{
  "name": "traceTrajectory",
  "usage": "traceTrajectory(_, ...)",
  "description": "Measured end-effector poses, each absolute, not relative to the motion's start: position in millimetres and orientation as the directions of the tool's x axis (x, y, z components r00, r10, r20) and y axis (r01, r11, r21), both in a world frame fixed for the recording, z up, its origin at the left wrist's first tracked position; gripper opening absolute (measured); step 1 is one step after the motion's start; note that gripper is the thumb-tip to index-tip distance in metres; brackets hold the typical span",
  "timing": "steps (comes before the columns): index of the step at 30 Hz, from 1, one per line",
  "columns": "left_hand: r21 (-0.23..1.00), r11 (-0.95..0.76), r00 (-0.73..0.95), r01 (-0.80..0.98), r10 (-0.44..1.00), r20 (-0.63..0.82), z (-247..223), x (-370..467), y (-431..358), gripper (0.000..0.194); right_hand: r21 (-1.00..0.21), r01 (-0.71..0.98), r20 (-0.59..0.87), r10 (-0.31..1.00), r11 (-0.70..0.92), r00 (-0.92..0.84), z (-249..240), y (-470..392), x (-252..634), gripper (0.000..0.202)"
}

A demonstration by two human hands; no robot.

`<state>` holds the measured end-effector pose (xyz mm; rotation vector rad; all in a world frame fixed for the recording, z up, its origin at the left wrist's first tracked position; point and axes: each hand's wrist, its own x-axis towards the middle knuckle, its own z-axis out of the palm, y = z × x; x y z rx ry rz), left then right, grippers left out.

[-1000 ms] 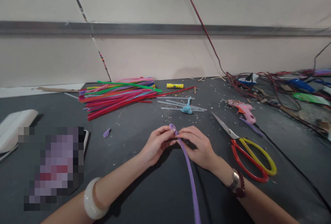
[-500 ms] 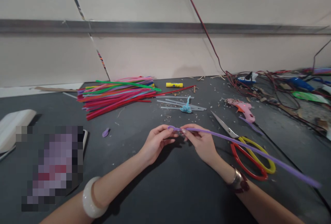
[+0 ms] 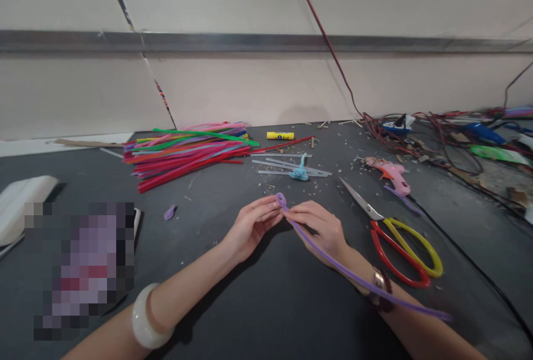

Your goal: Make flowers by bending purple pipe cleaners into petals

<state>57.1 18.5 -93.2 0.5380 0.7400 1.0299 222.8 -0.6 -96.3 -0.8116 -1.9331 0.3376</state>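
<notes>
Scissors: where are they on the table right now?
In the head view, the scissors lie just right of the right hand, near the pink glue gun.

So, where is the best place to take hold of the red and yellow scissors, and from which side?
Probably best to grip the red-and-yellow-handled metal scissors at the handle loops, coming from above on the near side. The loops lie flat on the dark table nearest the right hand, while the pointed blades aim away toward the far left.
</notes>
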Motion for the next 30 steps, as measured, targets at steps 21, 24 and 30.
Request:
traceTrajectory(21, 0.796, 0.364, 0.311, -0.484, 0.922, -0.233, -91.1, 58.2, 15.3, 0.01, -0.906, 0.234, 0.325, 0.934, 0.352, -0.15, -89.1, -3.4, 217.0, 0.005)
traceTrajectory(24, 0.795, 0.356, 0.313, -0.492, 0.924, -0.22, -90.9, 58.2, 15.4, 0.01, -0.993, -0.009, 0.121, 0.975, 0.122, -0.188, -90.5, 0.1, 217.3, 0.009)
traceTrajectory(30, 0.81, 0.343, 0.317, -0.476, 0.926, -0.206, -91.5, 58.6, 15.1, 0.008, -0.996, -0.035, 0.083, 0.985, 0.079, -0.154, -92.1, 4.2, 218.8, 0.015)
